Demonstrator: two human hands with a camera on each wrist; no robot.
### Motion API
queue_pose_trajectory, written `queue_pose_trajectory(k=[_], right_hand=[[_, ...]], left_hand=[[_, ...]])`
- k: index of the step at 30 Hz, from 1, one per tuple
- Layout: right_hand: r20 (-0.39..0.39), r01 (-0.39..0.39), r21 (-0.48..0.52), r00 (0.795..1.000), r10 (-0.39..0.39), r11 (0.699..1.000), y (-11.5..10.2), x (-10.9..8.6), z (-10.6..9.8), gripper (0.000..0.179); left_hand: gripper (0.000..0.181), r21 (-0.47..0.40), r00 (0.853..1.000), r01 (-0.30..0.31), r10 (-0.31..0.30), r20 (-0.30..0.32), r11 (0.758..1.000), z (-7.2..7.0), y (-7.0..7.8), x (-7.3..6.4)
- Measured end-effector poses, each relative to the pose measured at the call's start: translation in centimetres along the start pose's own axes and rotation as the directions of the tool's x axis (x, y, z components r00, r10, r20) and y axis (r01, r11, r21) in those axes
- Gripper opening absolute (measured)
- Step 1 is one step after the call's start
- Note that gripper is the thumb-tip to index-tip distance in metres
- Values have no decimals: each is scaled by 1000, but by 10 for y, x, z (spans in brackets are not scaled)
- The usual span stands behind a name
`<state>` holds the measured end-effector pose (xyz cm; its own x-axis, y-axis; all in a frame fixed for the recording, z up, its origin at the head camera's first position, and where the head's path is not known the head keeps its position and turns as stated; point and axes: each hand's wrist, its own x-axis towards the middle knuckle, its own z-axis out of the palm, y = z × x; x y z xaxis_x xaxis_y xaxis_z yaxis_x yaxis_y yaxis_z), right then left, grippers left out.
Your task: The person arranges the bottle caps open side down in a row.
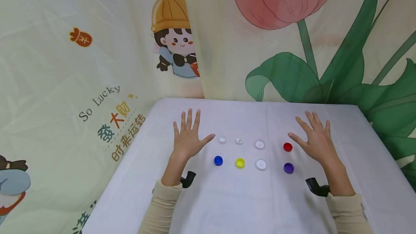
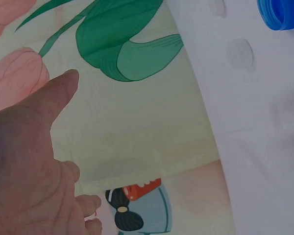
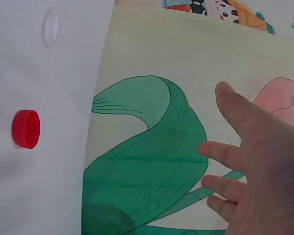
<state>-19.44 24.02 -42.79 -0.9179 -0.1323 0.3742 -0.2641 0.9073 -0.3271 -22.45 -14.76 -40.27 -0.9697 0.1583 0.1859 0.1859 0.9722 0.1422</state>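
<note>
My left hand (image 1: 187,142) is held over the left part of the table with its fingers spread, holding nothing. Nearest to it are a blue bottle cap (image 1: 218,160) and a small clear cap (image 1: 222,139). On the other side my right hand (image 1: 316,142) is spread too, with nothing in it. A red cap (image 1: 287,147) lies just left of its thumb, and a purple cap (image 1: 288,168) lies nearer the front. Between the hands sit a yellow cap (image 1: 240,163), a white cap (image 1: 261,164), a clear cap (image 1: 259,144) and a small whitish cap (image 1: 239,141).
The caps lie in two rough rows on a white-covered table (image 1: 227,205). Behind it hangs a cloth (image 1: 221,64) printed with a tulip and a cartoon figure. A black wrist mount (image 1: 317,187) juts inward from the right wrist, another (image 1: 188,180) from the left.
</note>
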Motion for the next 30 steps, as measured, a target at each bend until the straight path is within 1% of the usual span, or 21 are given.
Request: queue_pose_trajectory(k=[3, 5, 7, 8, 10, 11, 13, 15, 16, 18, 19, 21, 22, 23, 24, 26, 28, 30], right_hand=[[-7, -6, 20, 1000, 6, 1000, 0, -2, 0, 66], [-23, -10, 52, 1000, 12, 999, -2, -3, -1, 63], [-47, -18, 100, 999, 23, 995, -4, -6, -2, 59], [-63, -26, 130, 997, 35, 991, -4, -9, -2, 56], [-91, -59, 183, 993, 77, 981, -2, -14, 0, 52], [-103, -78, 211, 989, 102, 974, 2, -18, 4, 50], [-147, -137, 258, 973, 179, 956, 20, -24, 23, 45], [-189, -189, 256, 952, 241, 948, 46, -32, 49, 40], [-189, -197, 294, 947, 259, 935, 56, -35, 56, 37], [-239, -228, 276, 925, 297, 934, 79, -42, 82, 32], [-249, -237, 270, 919, 306, 933, 87, -46, 90, 30], [-268, -244, 273, 910, 318, 930, 94, -54, 102, 27], [-274, -245, 289, 905, 326, 925, 95, -59, 105, 26], [-298, -262, 263, 893, 336, 929, 98, -63, 115, 25], [-290, -270, 276, 891, 348, 922, 96, -67, 117, 24], [-257, -290, 289, 894, 366, 912, 88, -73, 118, 24], [-191, -314, 291, 907, 376, 904, 80, -78, 117, 27], [-89, -354, 271, 917, 389, 895, 70, -82, 113, 33]], left_hand=[[94, -13, 1000, -6, 6, -16, 1000, 2, 5, 1], [93, -34, 999, -11, 9, -52, 999, 5, 13, 3], [89, -73, 994, -24, 16, -112, 997, 8, 25, 4], [86, -96, 989, -38, 24, -147, 995, 10, 33, 4], [80, -148, 974, -82, 48, -220, 986, 15, 50, 3], [76, -176, 965, -113, 66, -253, 978, 18, 60, 2], [70, -224, 946, -180, 106, -306, 958, 26, 80, -1], [65, -269, 934, -233, 138, -331, 934, 35, 99, -4], [62, -296, 931, -255, 151, -333, 921, 40, 108, -6], [58, -362, 935, -283, 171, -311, 888, 50, 124, -8], [56, -388, 939, -291, 183, -291, 874, 56, 132, -10], [53, -436, 949, -299, 216, -231, 849, 68, 147, -14], [52, -449, 950, -304, 236, -202, 840, 73, 154, -17], [52, -451, 950, -310, 260, -171, 837, 79, 161, -19], [51, -440, 949, -316, 283, -142, 841, 84, 167, -22], [51, -379, 940, -338, 329, -91, 862, 95, 178, -26], [53, -283, 932, -358, 360, -46, 890, 105, 187, -28], [54, -190, 927, -369, 375, -5, 910, 113, 193, -30]])
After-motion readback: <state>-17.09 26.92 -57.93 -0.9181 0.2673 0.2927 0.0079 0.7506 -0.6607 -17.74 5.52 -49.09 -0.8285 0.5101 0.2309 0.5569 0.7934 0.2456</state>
